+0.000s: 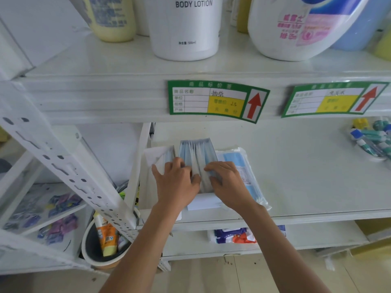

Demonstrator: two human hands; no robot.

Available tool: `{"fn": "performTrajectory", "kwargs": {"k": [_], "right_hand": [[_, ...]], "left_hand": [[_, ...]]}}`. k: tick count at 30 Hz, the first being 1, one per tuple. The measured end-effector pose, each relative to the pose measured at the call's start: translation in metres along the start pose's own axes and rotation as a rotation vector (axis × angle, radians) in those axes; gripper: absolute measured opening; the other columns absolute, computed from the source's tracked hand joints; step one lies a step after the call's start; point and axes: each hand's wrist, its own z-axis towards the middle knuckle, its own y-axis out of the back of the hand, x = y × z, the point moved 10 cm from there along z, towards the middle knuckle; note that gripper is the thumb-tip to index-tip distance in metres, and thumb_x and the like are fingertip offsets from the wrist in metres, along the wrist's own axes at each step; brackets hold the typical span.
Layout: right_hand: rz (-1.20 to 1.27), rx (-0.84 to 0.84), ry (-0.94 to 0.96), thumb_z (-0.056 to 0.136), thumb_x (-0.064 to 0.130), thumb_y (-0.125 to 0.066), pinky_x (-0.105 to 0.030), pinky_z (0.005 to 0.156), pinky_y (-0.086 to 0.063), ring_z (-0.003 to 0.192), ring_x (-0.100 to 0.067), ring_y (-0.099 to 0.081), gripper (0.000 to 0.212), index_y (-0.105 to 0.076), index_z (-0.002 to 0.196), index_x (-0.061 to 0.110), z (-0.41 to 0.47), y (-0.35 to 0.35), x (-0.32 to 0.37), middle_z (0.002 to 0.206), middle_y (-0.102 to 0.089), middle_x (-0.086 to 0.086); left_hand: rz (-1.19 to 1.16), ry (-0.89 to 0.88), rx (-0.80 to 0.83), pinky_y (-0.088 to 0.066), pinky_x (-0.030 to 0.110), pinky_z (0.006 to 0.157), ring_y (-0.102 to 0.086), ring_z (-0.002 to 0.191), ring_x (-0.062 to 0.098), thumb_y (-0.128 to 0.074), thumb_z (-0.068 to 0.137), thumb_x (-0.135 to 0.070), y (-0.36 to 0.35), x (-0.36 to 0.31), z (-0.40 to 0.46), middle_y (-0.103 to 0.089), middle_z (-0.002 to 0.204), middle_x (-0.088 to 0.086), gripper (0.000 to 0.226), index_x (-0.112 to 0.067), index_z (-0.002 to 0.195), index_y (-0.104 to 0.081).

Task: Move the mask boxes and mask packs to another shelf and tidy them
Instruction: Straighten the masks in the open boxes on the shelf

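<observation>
Fingers of left hand (176, 182) and right hand (229, 182) curled, pinching upright blue-white masks in open white cardboard box (197, 166), at white metal shelf (306, 176) front-left corner. Clear plastic pack of blue masks (243, 163) touching box right side. Risk: loose masks splay, topple over box edge if grip uneven.

Bare shelf (296, 176) was left open between the mask pack (239, 157) and toothbrushes (372, 140); the upright (63, 166) blocked the left.
</observation>
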Motion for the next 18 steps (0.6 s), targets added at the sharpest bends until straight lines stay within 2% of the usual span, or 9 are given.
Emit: {"fn": "performTrajectory", "kwargs": {"k": [3, 7, 9, 13, 18], "right_hand": [[0.002, -0.003, -0.011, 0.082, 0.014, -0.080, -0.011, 0.095, -0.032, 0.112, -0.019, -0.051, 0.034, -0.070, 0.114, 0.015, 0.003, -0.002, -0.004, 0.116, -0.067, 0.004], [-0.018, -0.002, 0.009, 0.080, 0.019, -0.083, -0.019, 0.095, -0.036, 0.111, -0.020, -0.048, 0.036, -0.071, 0.114, 0.012, 0.004, -0.004, -0.001, 0.116, -0.066, 0.002], [-0.067, 0.021, 0.076, 0.086, 0.017, -0.077, -0.020, 0.096, -0.035, 0.111, -0.023, -0.048, 0.032, -0.071, 0.116, 0.010, 0.001, -0.007, 0.006, 0.118, -0.064, 0.000], [-0.050, 0.015, 0.079, 0.096, 0.004, -0.059, -0.007, 0.098, -0.027, 0.111, -0.020, -0.046, 0.025, -0.070, 0.118, 0.009, -0.002, -0.001, 0.002, 0.120, -0.063, 0.001], [-0.086, 0.023, 0.034, 0.086, -0.007, -0.058, -0.007, 0.096, -0.028, 0.112, -0.022, -0.048, 0.036, -0.071, 0.116, 0.008, 0.002, -0.003, -0.004, 0.120, -0.064, 0.000]], "left_hand": [[0.016, 0.016, 0.003, -0.015, 0.070, 0.112, -0.050, 0.117, 0.022, -0.036, 0.095, -0.065, 0.000, -0.002, 0.000, -0.050, 0.120, -0.006, 0.053, -0.024, 0.094, -0.070], [0.004, 0.041, 0.004, -0.016, 0.070, 0.112, -0.050, 0.117, 0.022, -0.033, 0.090, -0.077, 0.001, -0.003, 0.002, -0.050, 0.121, -0.006, 0.064, -0.024, 0.085, -0.069], [-0.041, 0.061, 0.014, -0.017, 0.070, 0.112, -0.049, 0.117, 0.022, -0.040, 0.089, -0.075, 0.001, -0.002, 0.004, -0.050, 0.120, -0.007, 0.057, -0.025, 0.081, -0.067], [-0.055, 0.080, 0.016, -0.018, 0.068, 0.113, -0.049, 0.114, 0.022, -0.062, 0.084, -0.055, 0.000, 0.003, 0.006, -0.048, 0.114, -0.009, 0.031, -0.025, 0.077, -0.063], [-0.088, 0.092, 0.000, -0.020, 0.065, 0.113, -0.048, 0.112, 0.021, -0.063, 0.081, -0.047, -0.004, 0.006, 0.005, -0.046, 0.113, -0.010, 0.025, -0.023, 0.077, -0.062]]}}
